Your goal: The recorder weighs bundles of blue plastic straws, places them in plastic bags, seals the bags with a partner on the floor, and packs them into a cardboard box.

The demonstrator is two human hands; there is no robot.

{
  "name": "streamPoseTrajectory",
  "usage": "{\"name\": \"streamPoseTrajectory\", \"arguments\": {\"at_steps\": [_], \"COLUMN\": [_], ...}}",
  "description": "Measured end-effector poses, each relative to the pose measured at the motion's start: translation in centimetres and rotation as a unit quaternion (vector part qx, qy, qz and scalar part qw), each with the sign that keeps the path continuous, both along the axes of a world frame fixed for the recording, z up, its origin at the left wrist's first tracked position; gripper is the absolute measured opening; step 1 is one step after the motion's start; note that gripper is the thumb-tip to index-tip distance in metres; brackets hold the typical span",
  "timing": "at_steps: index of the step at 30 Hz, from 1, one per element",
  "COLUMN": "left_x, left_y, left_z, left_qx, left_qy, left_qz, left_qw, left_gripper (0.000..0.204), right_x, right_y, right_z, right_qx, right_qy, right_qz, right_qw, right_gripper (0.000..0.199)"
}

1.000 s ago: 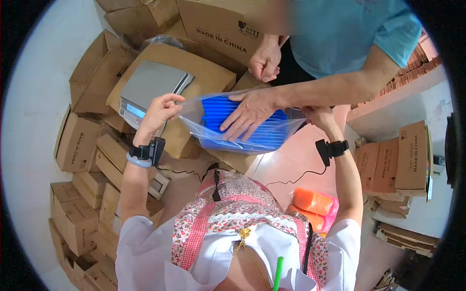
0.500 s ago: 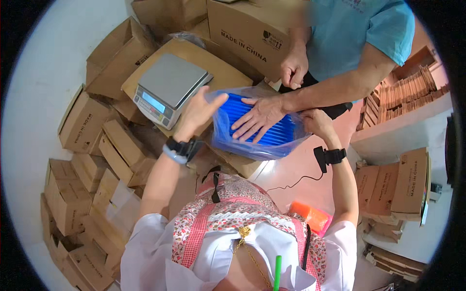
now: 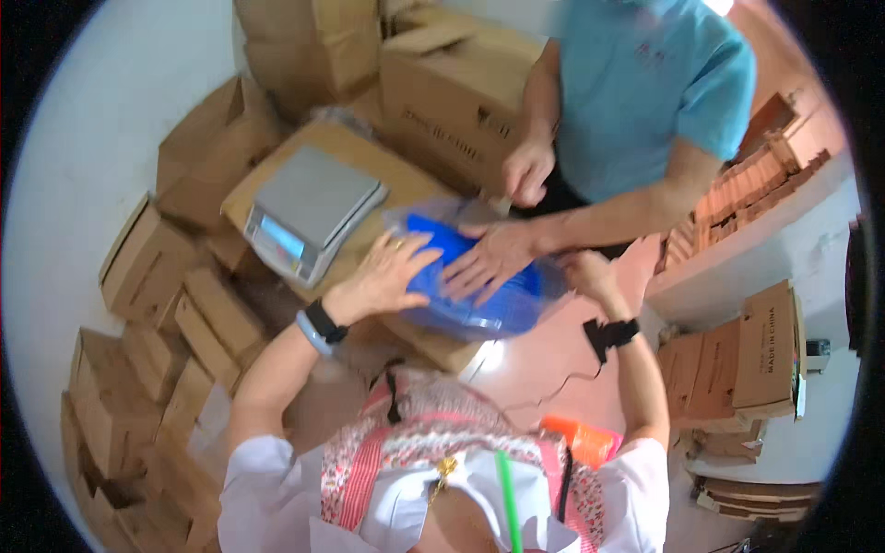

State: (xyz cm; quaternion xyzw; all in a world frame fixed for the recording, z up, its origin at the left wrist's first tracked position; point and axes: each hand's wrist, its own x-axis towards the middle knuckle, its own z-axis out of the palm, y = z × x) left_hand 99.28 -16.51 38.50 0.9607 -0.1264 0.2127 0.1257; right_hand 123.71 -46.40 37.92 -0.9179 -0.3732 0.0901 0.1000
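Left hand: left hand (image 3: 383,272), at 9 o'clock on the bag, fingers and thumb spread apart, touching the film; motion blur softens the edges.
Right hand: right hand (image 3: 590,274), at 3 o'clock, fingers bent at the bag's rim; cannot tell whether they are pinched on the film.
Bag: clear, thin plastic bag (image 3: 466,321), between the two hands, mouth up, beside the near end of the scale's carton; what bears it is hidden.
Contents: bright blue load (image 3: 512,300) inside the bag; detail blurred.
Co-worker, near hand: flat, fingers fanned, a co-worker's hand (image 3: 489,264) lies over the blue load, reaching in from 2 o'clock.
Co-worker, other hand: loosely curled second hand (image 3: 528,173), at 1 o'clock, apart from the bag; short-sleeved turquoise shirt (image 3: 654,88) beyond.
Wrists: black band (image 3: 324,323) and pale bluish ring-shaped bracelet (image 3: 312,334) on the left; black strapped device (image 3: 610,337) on the right.
Scale: grey flat-topped electronic scale (image 3: 318,207) with lit blue display, 10 o'clock, on a brown cardboard carton (image 3: 406,182).
Floor side: orange, shiny wrapped package (image 3: 583,441), 5 o'clock.
Outer ring: large brown printed carton (image 3: 452,129) at 12; heaped brown cartons (image 3: 120,396) at 8; stacked brown cartons (image 3: 728,359) between 3 and 4.
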Motion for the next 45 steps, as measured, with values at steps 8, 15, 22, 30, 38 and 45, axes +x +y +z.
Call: {"name": "streamPoseTrajectory", "arguments": {"at_steps": [8,15,22,30,38,45], "left_x": [-1.2,1.1,1.1,1.9,-0.7,-2.2], "left_y": [2.8,1.7,2.9,4.2,5.5,4.5], "left_z": [-1.0,0.5,0.6,-1.8,-0.8,-0.8], "left_qx": [0.028,0.017,0.153,0.114,-0.04,-0.097], "left_qy": [0.166,0.048,0.223,0.235,0.082,0.072], "left_qz": [0.002,-0.01,0.022,0.042,0.012,0.05], "left_qw": [0.986,0.999,0.963,0.964,0.996,0.991], "left_gripper": [0.032,0.02,0.029,0.01,0.008,0.007], "right_x": [-2.9,-1.8,-2.4,-2.4,-1.0,-3.4], "right_y": [0.2,0.2,-0.6,0.5,-1.7,5.4], "right_z": [1.6,-0.2,-0.6,0.8,2.5,2.9], "right_qx": [-0.061,-0.016,0.068,-0.013,-0.027,0.074], "right_qy": [-0.04,-0.117,-0.022,-0.014,0.049,-0.215], "right_qz": [-0.063,0.011,-0.075,-0.03,-0.057,0.092], "right_qw": [0.995,0.993,0.995,0.999,0.997,0.97], "right_gripper": [0.023,0.025,0.028,0.021,0.02,0.042]}}
